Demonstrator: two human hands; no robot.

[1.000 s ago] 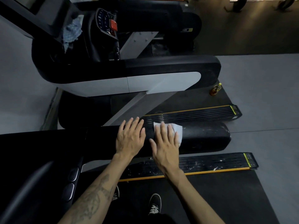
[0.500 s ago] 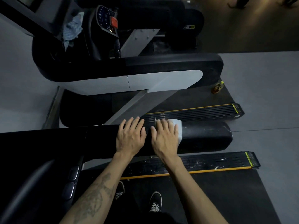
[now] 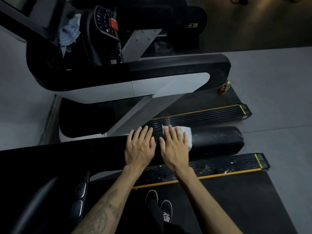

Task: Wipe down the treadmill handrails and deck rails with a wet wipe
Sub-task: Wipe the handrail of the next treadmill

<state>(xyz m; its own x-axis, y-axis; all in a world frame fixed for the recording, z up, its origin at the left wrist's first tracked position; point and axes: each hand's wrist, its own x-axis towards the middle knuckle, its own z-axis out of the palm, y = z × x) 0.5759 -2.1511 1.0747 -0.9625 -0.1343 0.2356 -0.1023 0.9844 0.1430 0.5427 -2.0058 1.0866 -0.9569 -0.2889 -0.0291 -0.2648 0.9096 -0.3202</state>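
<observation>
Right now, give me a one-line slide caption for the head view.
Right hand presses a white wipe flat on the black handrail; left hand rests beside it.

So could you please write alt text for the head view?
A right hand presses a white wipe flat on a black treadmill handrail; the left hand rests beside it. Debris speckles the deck rail below.
</observation>
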